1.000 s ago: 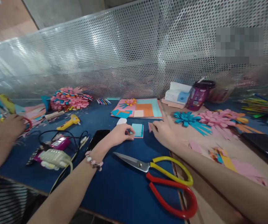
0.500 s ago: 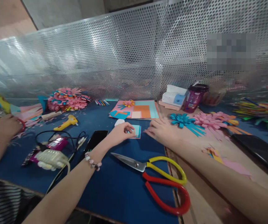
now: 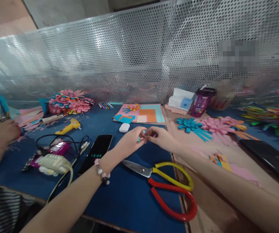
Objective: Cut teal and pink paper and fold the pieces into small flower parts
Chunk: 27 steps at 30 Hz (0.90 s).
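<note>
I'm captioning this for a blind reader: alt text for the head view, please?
The left hand holds light-blue paper, the right hand close beside it, over a blue table. Scissors lie nearer the viewer, paper flowers to the right.

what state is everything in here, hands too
left hand: pinching light blue paper
right hand: fingers bent at the left fingertips, grip unclear
large scissors: lying flat, blades closed
left phone: screen lit, showing digits
right phone: dark
glue gun: lying down, unheld
white case: shut
purple cup: lidded, upright, straw in
tissue pack: open, tissue sticking out
</note>
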{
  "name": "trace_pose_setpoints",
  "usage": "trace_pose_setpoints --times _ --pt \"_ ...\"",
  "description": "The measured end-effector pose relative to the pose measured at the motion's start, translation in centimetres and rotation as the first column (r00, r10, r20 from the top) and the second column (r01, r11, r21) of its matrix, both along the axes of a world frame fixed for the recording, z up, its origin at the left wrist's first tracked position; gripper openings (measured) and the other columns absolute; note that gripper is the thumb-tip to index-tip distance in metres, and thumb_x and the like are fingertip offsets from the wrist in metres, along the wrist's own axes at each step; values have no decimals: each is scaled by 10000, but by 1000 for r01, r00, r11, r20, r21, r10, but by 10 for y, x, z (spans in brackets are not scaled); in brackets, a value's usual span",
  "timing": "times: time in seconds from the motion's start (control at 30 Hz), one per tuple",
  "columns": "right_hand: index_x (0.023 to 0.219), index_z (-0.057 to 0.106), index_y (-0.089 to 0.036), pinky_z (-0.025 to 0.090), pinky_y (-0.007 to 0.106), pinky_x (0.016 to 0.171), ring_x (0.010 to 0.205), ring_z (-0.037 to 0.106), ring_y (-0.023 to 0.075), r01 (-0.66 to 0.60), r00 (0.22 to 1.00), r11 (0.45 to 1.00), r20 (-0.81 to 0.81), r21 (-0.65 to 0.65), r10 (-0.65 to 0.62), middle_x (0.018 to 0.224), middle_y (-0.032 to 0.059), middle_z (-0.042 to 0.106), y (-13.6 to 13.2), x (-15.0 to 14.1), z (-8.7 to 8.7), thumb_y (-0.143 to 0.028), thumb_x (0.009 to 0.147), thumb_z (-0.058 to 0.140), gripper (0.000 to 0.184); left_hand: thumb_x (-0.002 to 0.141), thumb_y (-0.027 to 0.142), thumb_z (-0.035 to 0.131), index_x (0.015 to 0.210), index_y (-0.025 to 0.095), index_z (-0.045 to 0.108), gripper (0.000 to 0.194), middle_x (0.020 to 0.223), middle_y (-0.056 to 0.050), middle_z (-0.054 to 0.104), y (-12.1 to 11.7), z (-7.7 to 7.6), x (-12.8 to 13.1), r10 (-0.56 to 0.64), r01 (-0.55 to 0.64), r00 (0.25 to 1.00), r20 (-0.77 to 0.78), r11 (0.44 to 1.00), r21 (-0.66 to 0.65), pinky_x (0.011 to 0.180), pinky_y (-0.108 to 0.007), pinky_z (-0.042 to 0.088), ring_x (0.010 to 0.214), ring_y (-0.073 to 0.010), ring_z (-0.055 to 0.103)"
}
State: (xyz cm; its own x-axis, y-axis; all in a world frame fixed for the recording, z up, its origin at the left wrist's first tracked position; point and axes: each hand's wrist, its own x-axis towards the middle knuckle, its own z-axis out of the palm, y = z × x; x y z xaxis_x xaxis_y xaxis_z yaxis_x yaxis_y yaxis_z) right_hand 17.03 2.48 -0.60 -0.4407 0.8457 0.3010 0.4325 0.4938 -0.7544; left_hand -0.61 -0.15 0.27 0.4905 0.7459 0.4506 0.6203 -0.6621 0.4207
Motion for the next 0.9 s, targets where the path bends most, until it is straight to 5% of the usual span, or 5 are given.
trace_pose_setpoints --times 0.17,0.37,0.53,0.7,0.9 --pt "810 613 -169 423 234 567 615 553 116 5 1000 999 -9 35 -4 704 6 633 10 11 9 -264 752 542 132 783 354 551 1248 178 371 529 1088 -104 553 9 -5 -8 55 -54 998 11 998 -28 827 -331 447 969 -192 553" --pt "835 629 -149 427 239 602 673 583 142 276 955 952 74 134 -287 758 46 660 32 37 8 -266 726 570 171 805 382 501 1330 83 277 645 1237 -191 503 23 -20 -18 163 -179 979 -125 975 -129 953 -381 363 1158 -256 470" --pt "690 649 -166 371 244 557 620 568 152 258 886 929 318 266 -337 682 40 652 37 44 -2 -329 769 521 222 820 406 467 1368 53 212 701 1289 -202 468 28 -25 -18 169 -195 953 -252 978 -79 972 -385 325 1216 -273 410" --pt "738 620 -152 386 256 634 699 557 162 308 852 855 278 417 -443 770 70 621 32 37 1 -264 815 453 215 817 416 471 1382 82 196 712 1248 -150 529 30 -23 -19 182 -214 953 -242 970 -112 956 -362 339 1189 -253 441" --pt "988 597 -135 417 333 807 924 531 228 170 888 811 269 560 -372 949 110 606 12 19 5 -208 825 426 247 803 358 519 1328 166 331 589 1131 -98 612 23 -13 -16 254 -258 966 -46 956 -139 919 -350 383 1090 -222 526"
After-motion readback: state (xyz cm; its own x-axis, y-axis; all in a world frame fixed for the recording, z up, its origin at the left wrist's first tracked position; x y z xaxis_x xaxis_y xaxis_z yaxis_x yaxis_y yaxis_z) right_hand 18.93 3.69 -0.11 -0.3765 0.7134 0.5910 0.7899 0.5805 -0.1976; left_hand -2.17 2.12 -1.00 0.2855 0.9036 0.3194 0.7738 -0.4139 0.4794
